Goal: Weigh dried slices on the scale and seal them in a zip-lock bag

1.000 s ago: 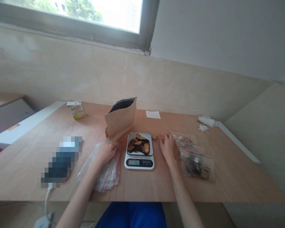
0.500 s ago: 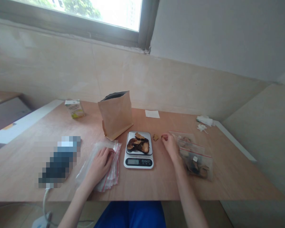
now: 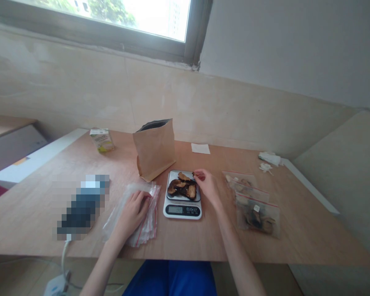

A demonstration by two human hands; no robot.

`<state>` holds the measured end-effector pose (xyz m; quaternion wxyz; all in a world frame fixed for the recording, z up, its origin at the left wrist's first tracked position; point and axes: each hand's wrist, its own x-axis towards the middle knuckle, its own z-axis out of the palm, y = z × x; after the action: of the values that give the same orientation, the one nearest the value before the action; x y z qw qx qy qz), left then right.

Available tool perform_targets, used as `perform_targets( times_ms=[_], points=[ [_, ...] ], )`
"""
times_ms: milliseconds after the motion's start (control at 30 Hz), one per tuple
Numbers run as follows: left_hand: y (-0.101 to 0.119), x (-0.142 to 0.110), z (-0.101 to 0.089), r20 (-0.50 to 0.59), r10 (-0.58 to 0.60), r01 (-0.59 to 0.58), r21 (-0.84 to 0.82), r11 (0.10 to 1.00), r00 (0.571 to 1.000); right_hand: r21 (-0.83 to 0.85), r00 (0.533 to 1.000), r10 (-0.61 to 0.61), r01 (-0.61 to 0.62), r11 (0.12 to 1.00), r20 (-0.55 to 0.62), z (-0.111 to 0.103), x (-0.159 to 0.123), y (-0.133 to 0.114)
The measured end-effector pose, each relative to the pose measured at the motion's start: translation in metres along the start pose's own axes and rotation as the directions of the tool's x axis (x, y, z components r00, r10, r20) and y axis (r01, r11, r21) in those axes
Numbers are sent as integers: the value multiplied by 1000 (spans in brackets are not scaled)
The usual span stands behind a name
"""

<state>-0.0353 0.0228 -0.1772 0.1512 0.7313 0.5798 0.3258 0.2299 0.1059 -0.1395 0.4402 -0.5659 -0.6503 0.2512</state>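
My right hand (image 3: 206, 184) pinches a small dark piece of dried mushroom (image 3: 195, 174) over the upper right corner of the scale's pan. Several brown dried mushroom slices (image 3: 181, 187) lie on the steel pan of the white digital scale (image 3: 182, 216). The scale's display is lit, its digits too small to read surely. My left hand (image 3: 138, 207) rests loosely, fingers bent, on a stack of clear zip bags (image 3: 146, 230) with red seal strips. Whether its fingertips grip a bag edge is hard to see.
Behind the scale stands an open brown paper bag (image 3: 156, 150). Filled zip bags (image 3: 259, 216) lie on the right. A blurred-out dark object (image 3: 83, 207) with a white cable is at left. A small carton (image 3: 102, 140), white paper (image 3: 200, 148) and crumpled white scraps (image 3: 269, 158) sit farther back.
My right hand has moved left from the table beside the scale to the pan's corner. The mushroom piece seen on the table is no longer visible. My left hand stays on the bags.
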Motion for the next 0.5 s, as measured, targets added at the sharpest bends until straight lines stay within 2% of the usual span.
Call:
perform_targets(
  times_ms=[100,200,300,400,500],
  points=[
    [2,-1,-1,10,-8,7,46,999,1000,-1,1000,5,-5,1000,12,-2,-1,1],
    [6,-3,-2,27,-53,47,171,984,998,-3,1000,4,-4,1000,29,-3,-3,-1],
    [10,-5,-4,83,-72,49,256,966,994,-3,999,-8,8,1000,48,-7,-5,-5],
    [12,-5,-6,145,-51,11,264,965,988,-16,999,-33,32,999,-33,-13,-10,-8],
    [12,-4,-6,159,-26,-19,279,960,987,-31,991,-39,36,999,-126,-22,-16,-8]
  ],
)
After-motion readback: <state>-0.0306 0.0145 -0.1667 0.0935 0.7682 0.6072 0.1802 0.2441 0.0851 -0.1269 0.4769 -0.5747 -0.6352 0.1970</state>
